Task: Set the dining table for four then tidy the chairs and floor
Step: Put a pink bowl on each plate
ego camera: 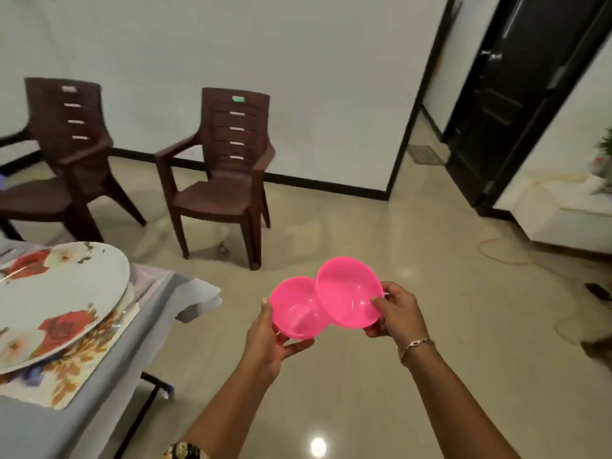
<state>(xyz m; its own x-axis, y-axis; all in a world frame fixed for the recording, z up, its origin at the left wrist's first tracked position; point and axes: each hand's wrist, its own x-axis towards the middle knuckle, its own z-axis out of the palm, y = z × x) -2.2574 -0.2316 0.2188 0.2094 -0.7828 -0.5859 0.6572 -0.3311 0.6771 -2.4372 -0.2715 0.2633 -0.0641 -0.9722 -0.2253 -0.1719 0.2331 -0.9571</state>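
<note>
I hold two pink plastic bowls in front of me over the floor, to the right of the table. My left hand (270, 339) grips the lower left bowl (296, 309) by its rim. The upper right bowl (347, 293) is pinched at its rim by my right hand (395, 313) and overlaps the first bowl's edge. On the table (82, 422) at the left, a large white plate with red flowers (56, 303) lies on a floral placemat (96, 366).
Two brown plastic armchairs stand by the far wall, one at the left (63, 160) and one in the middle (225, 173). A black door (516, 94) is at the right. A cord (496, 256) and a dark object (597, 289) lie on the glossy tile floor.
</note>
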